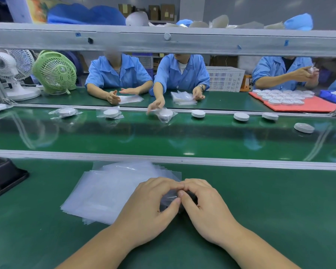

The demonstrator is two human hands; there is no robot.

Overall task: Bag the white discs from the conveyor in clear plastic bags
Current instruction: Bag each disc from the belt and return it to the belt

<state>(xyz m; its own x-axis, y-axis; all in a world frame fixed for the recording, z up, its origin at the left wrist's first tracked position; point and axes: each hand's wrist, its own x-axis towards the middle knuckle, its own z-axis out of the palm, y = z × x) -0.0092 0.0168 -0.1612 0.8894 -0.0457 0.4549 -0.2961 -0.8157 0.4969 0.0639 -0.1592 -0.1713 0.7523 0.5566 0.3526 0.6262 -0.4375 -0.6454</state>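
Observation:
My left hand (149, 206) and my right hand (204, 206) meet fingertip to fingertip on the green bench, both pinching the edge of a clear plastic bag (172, 197) at the right corner of a fanned stack of clear bags (105, 193). What lies under my fingers is dark and mostly hidden. On the green conveyor (163, 136) beyond, bare white discs (198, 113) (241, 116) (270, 116) (304, 127) lie at the right. Bagged discs (66, 112) (110, 113) (165, 113) lie at the left and middle.
Three people in blue coats work across the conveyor; one hand (155, 105) reaches onto the belt. A red tray (306, 105) holds several discs at far right. Two fans (54, 71) stand at far left. A black tray (2, 175) sits at my left. A metal rail (163, 42) spans overhead.

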